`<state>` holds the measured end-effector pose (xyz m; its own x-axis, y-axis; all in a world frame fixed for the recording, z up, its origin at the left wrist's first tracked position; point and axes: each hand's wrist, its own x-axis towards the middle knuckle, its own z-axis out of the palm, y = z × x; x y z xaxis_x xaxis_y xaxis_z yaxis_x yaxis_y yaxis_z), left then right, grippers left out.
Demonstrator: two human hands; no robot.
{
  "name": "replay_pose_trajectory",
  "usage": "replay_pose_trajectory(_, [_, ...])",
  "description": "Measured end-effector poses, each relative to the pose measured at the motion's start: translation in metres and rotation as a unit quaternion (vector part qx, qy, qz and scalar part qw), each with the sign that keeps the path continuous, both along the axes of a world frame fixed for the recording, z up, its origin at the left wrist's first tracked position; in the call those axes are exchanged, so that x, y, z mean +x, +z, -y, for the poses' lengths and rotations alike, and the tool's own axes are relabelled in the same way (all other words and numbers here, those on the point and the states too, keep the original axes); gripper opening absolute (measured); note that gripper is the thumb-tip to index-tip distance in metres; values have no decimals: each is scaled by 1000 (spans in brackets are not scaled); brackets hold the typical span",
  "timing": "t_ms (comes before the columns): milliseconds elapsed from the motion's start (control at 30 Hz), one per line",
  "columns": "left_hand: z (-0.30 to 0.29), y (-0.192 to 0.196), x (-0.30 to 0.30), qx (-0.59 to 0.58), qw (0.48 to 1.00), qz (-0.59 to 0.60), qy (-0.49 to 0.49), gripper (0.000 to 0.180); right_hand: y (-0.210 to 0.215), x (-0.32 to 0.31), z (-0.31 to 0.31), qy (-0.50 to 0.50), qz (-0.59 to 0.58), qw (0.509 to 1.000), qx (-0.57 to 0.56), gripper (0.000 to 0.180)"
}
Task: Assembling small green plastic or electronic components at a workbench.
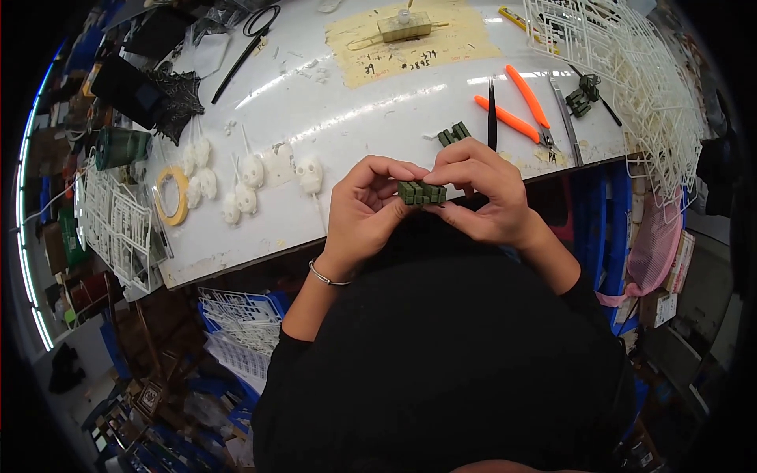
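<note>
Both hands [430,201] pinch the green ribbed piece [421,192] — held between fingertips.

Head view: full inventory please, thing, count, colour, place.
Ribbed block: 1, dark green, held between both hands at the table's near edge.
Small ribbed piece: 1, dark green, on the table beyond the hands.
Skull-shaped parts: about seven, white, table left.
Tape roll: 1, yellow, left of the skulls.
Side cutters: 1, orange handles, table right.
Tweezers: 1, black, beside the cutters.
Part frames: a stack, white, far right.
Table: 1, white.
Left hand: fingers on the block, bracelet at wrist.
Right hand: fingers on the block.
</note>
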<state>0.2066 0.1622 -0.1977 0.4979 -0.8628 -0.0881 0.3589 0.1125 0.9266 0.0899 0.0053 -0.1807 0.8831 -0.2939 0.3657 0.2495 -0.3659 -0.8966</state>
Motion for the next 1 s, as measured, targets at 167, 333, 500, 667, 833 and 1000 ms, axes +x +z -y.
replay_pose_trajectory(167, [4, 7, -3, 12, 999, 40, 21, 31, -4, 0, 3, -2, 35, 999, -21, 32])
replay_pose_trajectory(333, [4, 8, -1, 28, 991, 130, 24, 28, -5, -4, 8, 0, 33, 999, -41, 31])
replay_pose_trajectory(500, [5, 3, -1, 17, 989, 143, 13, 25, -8, -6, 9, 0, 27, 999, -35, 31])
replay_pose_trajectory(667, [8, 0, -2, 13, 991, 132, 20, 23, -9, -5, 11, -6, 27, 999, -23, 31])
replay_pose_trajectory(833, [8, 0, -1, 4, 991, 128, 29, 23, -8, -5, 13, -12, -2, 1000, -23, 31])
replay_pose_trajectory(1000, [6, -1, 1, -4, 990, 139, 26, 23, -11, -5, 12, -17, -5, 999, -29, 30])
